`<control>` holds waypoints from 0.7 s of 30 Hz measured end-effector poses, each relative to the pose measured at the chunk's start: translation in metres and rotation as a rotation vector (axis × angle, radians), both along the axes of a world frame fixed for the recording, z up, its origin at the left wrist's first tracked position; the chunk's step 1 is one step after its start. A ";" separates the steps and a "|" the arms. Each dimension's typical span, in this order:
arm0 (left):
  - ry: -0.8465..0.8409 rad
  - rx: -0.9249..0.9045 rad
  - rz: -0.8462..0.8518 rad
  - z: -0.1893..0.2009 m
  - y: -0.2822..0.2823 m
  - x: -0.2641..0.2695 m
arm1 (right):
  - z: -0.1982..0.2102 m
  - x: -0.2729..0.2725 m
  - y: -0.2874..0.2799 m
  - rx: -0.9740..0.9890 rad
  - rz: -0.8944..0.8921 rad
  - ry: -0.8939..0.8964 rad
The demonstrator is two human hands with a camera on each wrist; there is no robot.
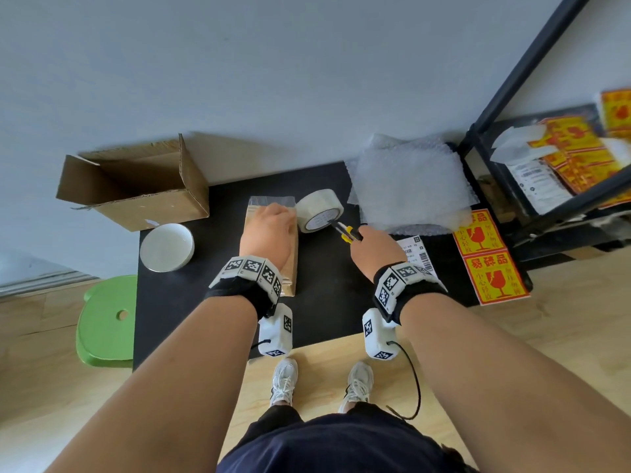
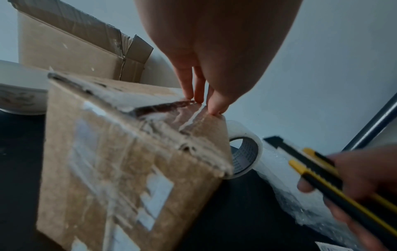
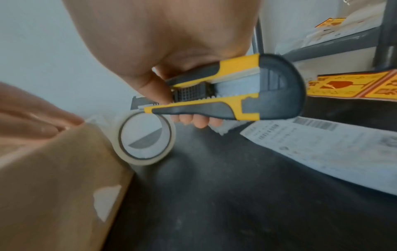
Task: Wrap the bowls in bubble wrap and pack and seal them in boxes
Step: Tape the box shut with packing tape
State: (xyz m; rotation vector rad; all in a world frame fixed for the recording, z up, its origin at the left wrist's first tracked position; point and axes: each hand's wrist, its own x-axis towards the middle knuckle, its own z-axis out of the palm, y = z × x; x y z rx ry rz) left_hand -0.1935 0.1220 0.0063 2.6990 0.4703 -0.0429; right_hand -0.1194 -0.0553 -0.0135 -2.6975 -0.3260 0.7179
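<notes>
A closed brown cardboard box (image 1: 290, 264) (image 2: 120, 161) (image 3: 49, 178) stands on the black mat (image 1: 327, 302). My left hand (image 1: 268, 230) (image 2: 204, 100) rests flat on its top, with straight fingers pressing clear tape at the far edge. My right hand (image 1: 370, 249) (image 3: 171, 95) grips a yellow and black utility knife (image 1: 348, 233) (image 2: 318, 173) (image 3: 225, 95), thumb on the slider, pointed at the tape roll (image 1: 319, 209) (image 2: 244, 152) (image 3: 146, 137) beside the box. A white bowl (image 1: 167, 247) sits at the mat's left. Bubble wrap sheets (image 1: 409, 186) (image 2: 285, 190) lie at the right.
An open empty cardboard box (image 1: 136, 186) (image 2: 71, 45) stands at the back left against the wall. Fragile stickers (image 1: 488, 257) (image 3: 352, 84) and a shipping label (image 1: 418, 256) (image 3: 322, 147) lie at the right. A black metal shelf (image 1: 546, 158) stands at the right, a green stool (image 1: 106, 322) at the left.
</notes>
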 end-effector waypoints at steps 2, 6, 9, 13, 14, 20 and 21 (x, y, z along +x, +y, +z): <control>0.006 0.003 -0.001 0.000 0.000 0.000 | 0.011 0.004 0.004 0.099 -0.024 0.000; 0.034 0.011 -0.001 -0.001 0.003 0.003 | 0.023 0.008 0.027 0.208 0.059 -0.007; 0.075 0.030 -0.027 -0.002 0.006 0.003 | 0.028 0.008 0.049 0.175 0.140 0.030; 0.126 0.049 -0.048 0.000 0.009 0.006 | 0.033 0.008 0.062 0.049 0.164 0.110; 0.141 0.064 -0.063 0.000 0.009 0.006 | 0.032 0.008 0.062 0.027 0.164 0.136; 0.160 0.047 -0.049 0.000 0.010 0.008 | 0.038 0.010 0.059 0.010 0.207 0.145; 0.159 0.047 -0.051 -0.001 0.010 0.008 | 0.039 0.010 0.059 0.002 0.212 0.145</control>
